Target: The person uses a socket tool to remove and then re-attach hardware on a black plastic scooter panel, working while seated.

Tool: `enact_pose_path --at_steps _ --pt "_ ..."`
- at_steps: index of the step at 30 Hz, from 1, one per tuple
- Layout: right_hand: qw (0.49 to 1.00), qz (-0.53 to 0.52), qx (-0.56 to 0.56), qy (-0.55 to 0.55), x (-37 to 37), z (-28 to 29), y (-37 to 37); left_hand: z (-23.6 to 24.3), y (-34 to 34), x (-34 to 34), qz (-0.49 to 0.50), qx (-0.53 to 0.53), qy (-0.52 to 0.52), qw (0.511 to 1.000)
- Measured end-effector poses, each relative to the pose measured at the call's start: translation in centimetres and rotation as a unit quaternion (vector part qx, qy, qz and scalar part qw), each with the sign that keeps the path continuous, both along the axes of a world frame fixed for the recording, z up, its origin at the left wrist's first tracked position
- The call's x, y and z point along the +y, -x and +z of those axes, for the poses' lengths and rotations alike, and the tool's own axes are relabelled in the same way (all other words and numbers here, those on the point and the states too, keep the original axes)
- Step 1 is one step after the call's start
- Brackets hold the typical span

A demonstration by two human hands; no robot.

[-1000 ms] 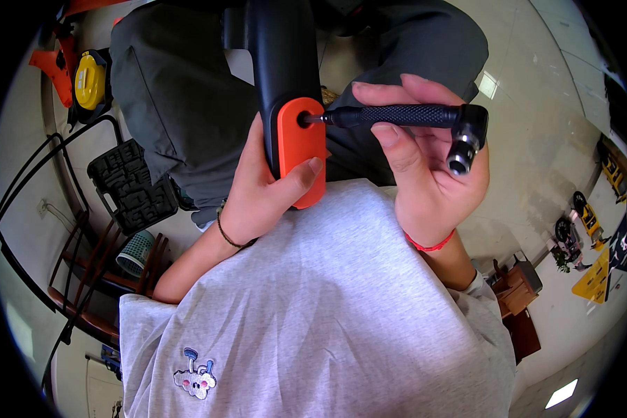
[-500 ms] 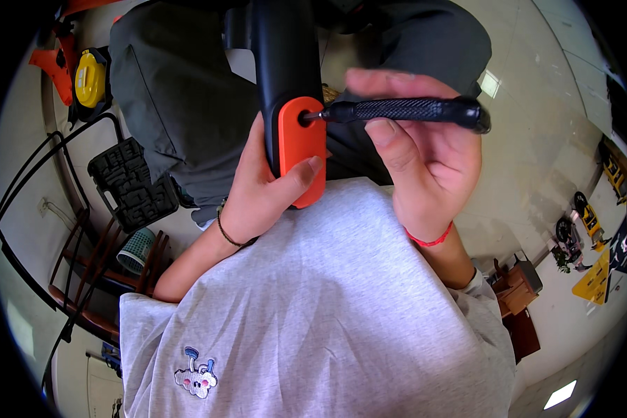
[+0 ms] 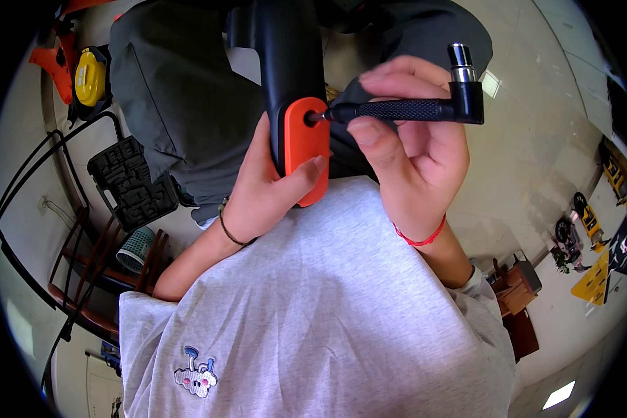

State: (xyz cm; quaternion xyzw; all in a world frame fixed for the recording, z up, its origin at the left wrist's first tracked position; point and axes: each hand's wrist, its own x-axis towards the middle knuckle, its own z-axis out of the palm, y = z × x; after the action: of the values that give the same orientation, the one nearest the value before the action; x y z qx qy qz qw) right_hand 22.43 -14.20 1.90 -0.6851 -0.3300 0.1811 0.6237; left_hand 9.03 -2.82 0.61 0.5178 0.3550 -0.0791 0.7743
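My left hand is closed around the lower end of a black tubular part, its thumb pressed on an orange oval cover. A round hole sits near the cover's top. Into this hole goes the thin metal shaft of an L-shaped screwdriver, which lies level, with a black knurled handle. Its bent right end carries a silver socket pointing away from me. My right hand pinches the handle between thumb and fingers. The shaft's tip is hidden inside the hole.
On the floor at left lies an open black moulded tool case. Beyond it is a yellow and black object. A greenish basket stands among wooden chair legs. Brown wooden furniture is at right. My legs flank the black part.
The screwdriver has turned about its shaft, so its bent socket end now points away and shows fully. My right hand has shifted slightly left; the black part moved slightly right.
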Motion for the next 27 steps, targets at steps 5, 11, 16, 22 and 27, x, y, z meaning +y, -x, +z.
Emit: enact_pose_path --at_steps 5,11,16,22,27 --pt "0.997 -0.014 0.072 0.022 -0.5 0.6 0.2 -0.4 0.2 0.0 0.011 0.013 0.020 1.000" --pt "0.980 -0.037 0.186 -0.061 0.0 0.5 0.6 -0.7 0.5 0.1 0.025 0.000 0.019 0.999" --pt "0.996 -0.038 0.059 0.054 -0.5 0.3 0.4 -0.3 0.4 0.0 0.016 0.002 0.043 0.999" --pt "0.972 -0.053 0.222 -0.057 0.2 1.1 1.0 -0.6 0.3 -0.2 0.040 -0.007 0.021 0.999" --pt "0.997 -0.025 -0.003 0.071 -0.2 0.3 0.3 -0.4 0.3 -0.2 0.028 0.000 0.019 0.999"
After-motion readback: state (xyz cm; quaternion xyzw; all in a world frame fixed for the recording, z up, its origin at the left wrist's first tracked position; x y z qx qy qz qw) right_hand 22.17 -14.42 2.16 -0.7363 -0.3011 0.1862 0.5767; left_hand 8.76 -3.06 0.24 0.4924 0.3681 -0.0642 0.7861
